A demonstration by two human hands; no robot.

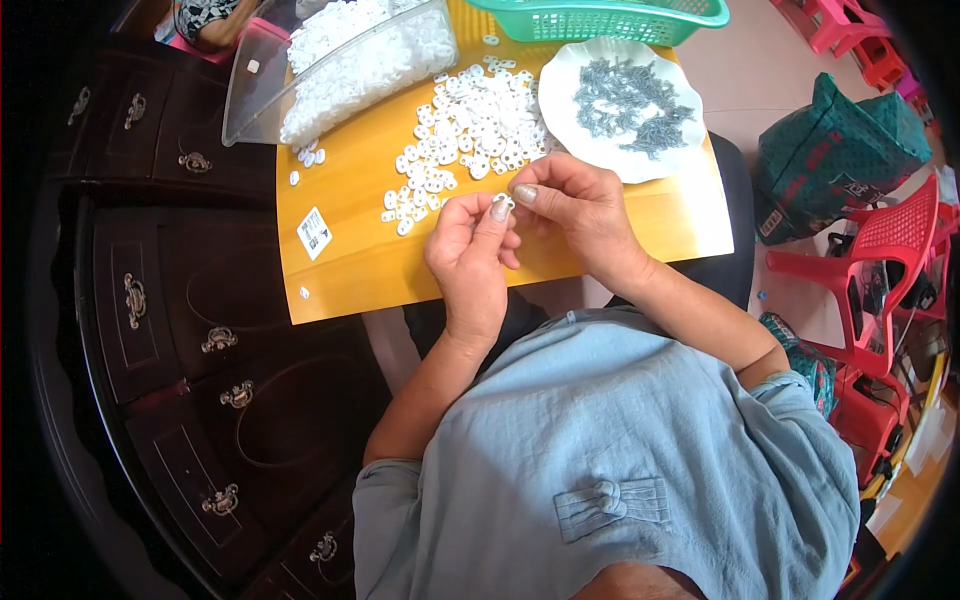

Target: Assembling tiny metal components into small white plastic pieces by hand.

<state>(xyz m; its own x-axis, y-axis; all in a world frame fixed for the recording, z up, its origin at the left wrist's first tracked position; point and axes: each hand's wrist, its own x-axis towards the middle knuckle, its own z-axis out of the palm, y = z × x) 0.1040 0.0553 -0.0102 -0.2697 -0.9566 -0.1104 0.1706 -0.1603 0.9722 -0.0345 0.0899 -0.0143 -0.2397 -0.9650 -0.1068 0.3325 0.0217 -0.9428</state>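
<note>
My left hand (468,250) pinches a small white oval plastic piece with holes (507,200) between thumb and fingers, over the near part of the yellow table (365,225). Close beside it, my right hand (590,208) is closed in a pinch at the same piece; whatever its fingertips hold is too small to make out. Just beyond my hands spreads a loose heap of similar white pieces (490,112). To the right of the heap lies a white wavy-edged plate (557,92) bearing many small dark grey translucent pieces (640,95).
A clear plastic box (243,105) full of white pieces stands at the far left, a green basket (600,22) at the far edge. Dark drawers (215,300) flank the left. Rightward are a teal bag (835,155) and a red plastic chair (860,270). Another person's arm (225,30) shows top left.
</note>
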